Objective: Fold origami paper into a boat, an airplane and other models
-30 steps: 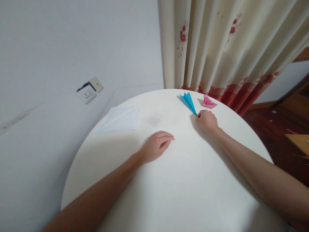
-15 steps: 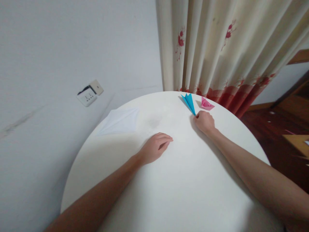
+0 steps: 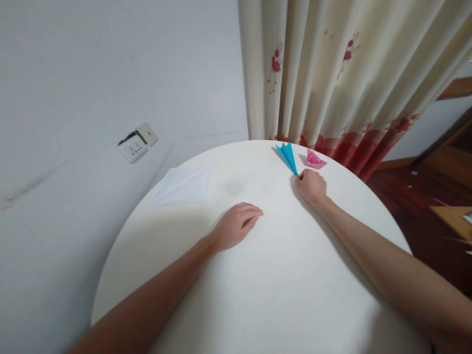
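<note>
My right hand (image 3: 311, 184) is closed at the pointed tip of a blue folded paper plane (image 3: 288, 156), and its curled fingers hide just where they meet the paper. Spread folds of the plane face the far edge of the table. Just beyond the same hand sits a pink folded paper boat (image 3: 315, 160). Resting on the tabletop nearer to me, my left hand (image 3: 239, 225) has its fingers together and its thumb against the fingertips, with nothing showing in them. A white creased sheet of paper (image 3: 184, 184) lies past it to the left.
The round white table (image 3: 258, 295) stands against a pale wall (image 3: 184, 73) with a socket (image 3: 132, 148) on it. A cream curtain with red flowers (image 3: 313, 73) hangs behind the far edge. Part of a wooden piece of furniture (image 3: 452, 219) shows at the right.
</note>
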Motion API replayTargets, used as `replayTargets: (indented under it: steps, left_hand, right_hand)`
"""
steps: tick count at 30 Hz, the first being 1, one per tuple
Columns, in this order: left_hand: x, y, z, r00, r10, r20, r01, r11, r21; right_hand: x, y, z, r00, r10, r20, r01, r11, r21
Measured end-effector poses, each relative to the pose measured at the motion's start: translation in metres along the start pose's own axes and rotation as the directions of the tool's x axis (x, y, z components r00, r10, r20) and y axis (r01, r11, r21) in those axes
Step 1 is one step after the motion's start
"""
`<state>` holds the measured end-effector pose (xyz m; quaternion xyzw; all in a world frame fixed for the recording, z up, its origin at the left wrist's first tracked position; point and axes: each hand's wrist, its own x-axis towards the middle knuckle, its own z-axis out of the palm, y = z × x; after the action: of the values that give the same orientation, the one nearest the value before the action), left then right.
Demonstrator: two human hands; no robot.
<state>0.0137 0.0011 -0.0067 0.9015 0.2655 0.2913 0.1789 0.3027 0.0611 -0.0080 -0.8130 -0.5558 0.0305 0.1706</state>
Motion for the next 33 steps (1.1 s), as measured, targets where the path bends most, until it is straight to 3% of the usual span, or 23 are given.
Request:
replayTargets:
  steps: [8,11,15,17,19,23,25,26,28,33]
  left_hand:
    - [-0.002,0.0,-0.002,1.0,-0.012,0.003,0.012,1.0,0.021]
    - [-0.001,-0.005,-0.003,0.997,-0.064,-0.036,0.067,0.994,0.091]
    - [0.0,-0.015,-0.007,0.965,-0.22,-0.145,0.25,0.939,0.237]
    - [-0.003,-0.022,-0.009,0.931,-0.313,-0.187,0.36,0.87,0.337]
    - [-0.007,-0.029,-0.013,0.884,-0.413,-0.218,0.467,0.762,0.45]
    - [-0.017,-0.043,-0.023,0.725,-0.614,-0.311,0.661,0.494,0.566]
    - [-0.019,-0.046,-0.027,0.644,-0.692,-0.326,0.717,0.398,0.573]
    - [-0.02,-0.045,-0.028,0.625,-0.711,-0.321,0.723,0.374,0.58]
    - [-0.019,-0.038,-0.026,0.646,-0.704,-0.295,0.698,0.388,0.602]
    - [-0.014,0.008,-0.007,0.844,-0.503,-0.186,0.507,0.635,0.582]
  right_hand:
    - [-0.011,-0.006,-0.008,0.999,-0.047,-0.003,0.047,0.995,0.092]
    - [-0.028,-0.018,-0.009,0.981,-0.195,0.013,0.192,0.974,0.122]
    - [-0.054,-0.036,-0.007,0.881,-0.462,0.098,0.443,0.881,0.168]
    - [-0.062,-0.041,-0.006,0.83,-0.546,0.114,0.522,0.833,0.185]
    - [-0.063,-0.042,-0.005,0.807,-0.578,0.117,0.551,0.81,0.199]
    - [-0.058,-0.036,-0.002,0.804,-0.58,0.136,0.54,0.805,0.245]
    - [-0.056,-0.034,-0.002,0.797,-0.587,0.143,0.54,0.798,0.265]
    - [-0.056,-0.034,-0.002,0.794,-0.592,0.142,0.543,0.794,0.273]
    - [-0.057,-0.034,-0.002,0.789,-0.598,0.142,0.548,0.789,0.279]
    - [-0.059,-0.036,-0.002,0.804,-0.58,0.13,0.524,0.795,0.305]
